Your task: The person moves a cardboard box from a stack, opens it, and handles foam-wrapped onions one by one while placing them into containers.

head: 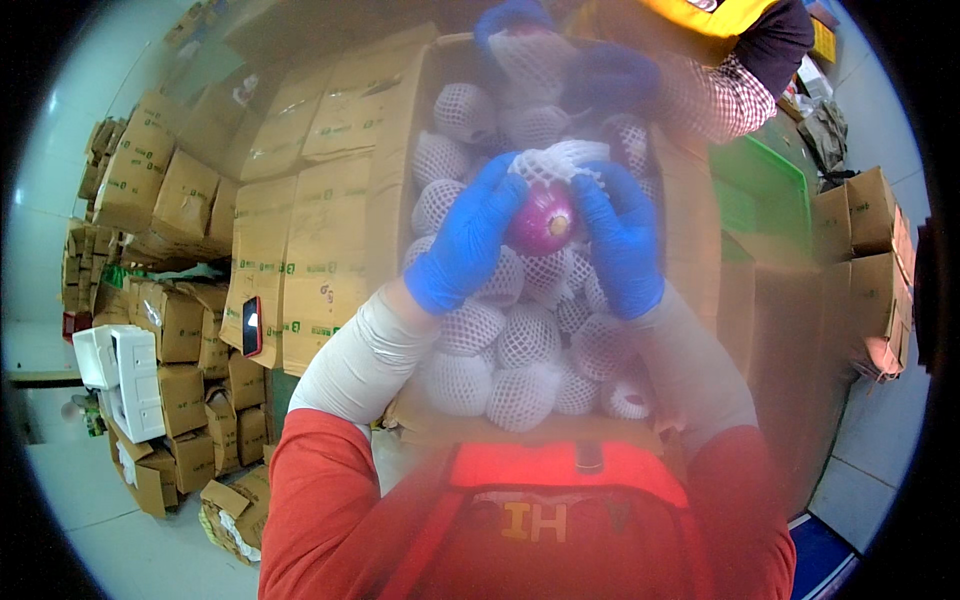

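Between my blue-gloved hands is a round purple vegetable or fruit [541, 222], possibly an onion, its pale stub facing me. White foam netting [559, 159] covers its far end. My left hand [474, 234] grips the net and the near side of the purple piece. On the other side, my right hand [619, 238] pinches the netting, with fingers against the piece. Below them, a large cardboard box [390, 225] holds several net-wrapped round pieces [529, 335]. Haze blurs the right part of the picture.
Across the box, another person's blue-gloved hands [611, 77] hold a netted piece [534, 64]. Flattened cartons [322, 262] lie at left, with a phone [252, 327] on them. A green crate [761, 199] stands at right. Stacked cartons [180, 322] and white foam boxes [136, 382] stand farther left.
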Demonstrator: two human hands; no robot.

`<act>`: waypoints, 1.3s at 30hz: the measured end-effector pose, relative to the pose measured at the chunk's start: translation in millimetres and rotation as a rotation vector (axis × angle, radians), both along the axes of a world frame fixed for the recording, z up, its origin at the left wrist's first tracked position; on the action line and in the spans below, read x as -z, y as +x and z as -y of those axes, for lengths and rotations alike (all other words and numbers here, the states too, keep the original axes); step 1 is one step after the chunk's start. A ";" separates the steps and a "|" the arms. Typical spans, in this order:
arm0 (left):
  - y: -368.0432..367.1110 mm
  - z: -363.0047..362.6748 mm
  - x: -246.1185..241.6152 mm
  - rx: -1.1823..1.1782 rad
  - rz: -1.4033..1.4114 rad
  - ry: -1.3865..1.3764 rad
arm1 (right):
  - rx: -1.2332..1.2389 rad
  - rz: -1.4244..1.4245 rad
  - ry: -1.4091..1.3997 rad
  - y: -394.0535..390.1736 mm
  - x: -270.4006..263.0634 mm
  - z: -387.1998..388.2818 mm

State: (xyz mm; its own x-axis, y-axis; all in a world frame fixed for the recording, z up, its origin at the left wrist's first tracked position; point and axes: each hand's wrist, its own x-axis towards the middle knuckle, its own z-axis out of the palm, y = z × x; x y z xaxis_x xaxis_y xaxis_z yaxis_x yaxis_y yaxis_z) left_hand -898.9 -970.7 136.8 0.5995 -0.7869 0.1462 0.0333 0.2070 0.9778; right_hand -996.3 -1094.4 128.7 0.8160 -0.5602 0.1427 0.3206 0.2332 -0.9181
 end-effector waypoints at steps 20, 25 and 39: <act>17.3 -0.6 13.8 -0.033 0.056 0.231 | 0.294 0.144 -1.147 -3.7 -4.5 -2.2; 19.8 -4.4 25.2 -0.224 0.255 0.269 | 0.266 0.193 -1.162 3.2 4.8 -6.7; 34.9 0.9 45.1 -0.040 -0.292 0.128 | 0.404 0.033 -1.429 16.2 -5.1 -11.3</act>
State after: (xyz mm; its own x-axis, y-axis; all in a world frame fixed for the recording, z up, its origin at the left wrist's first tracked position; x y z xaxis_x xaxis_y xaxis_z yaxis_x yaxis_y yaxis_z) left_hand -863.9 -971.6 91.6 0.6323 -0.7629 -0.1351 0.3104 0.0897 0.9464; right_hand -980.1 -1083.1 133.8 0.6284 -0.1158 0.7692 0.1675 -0.9455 -0.2791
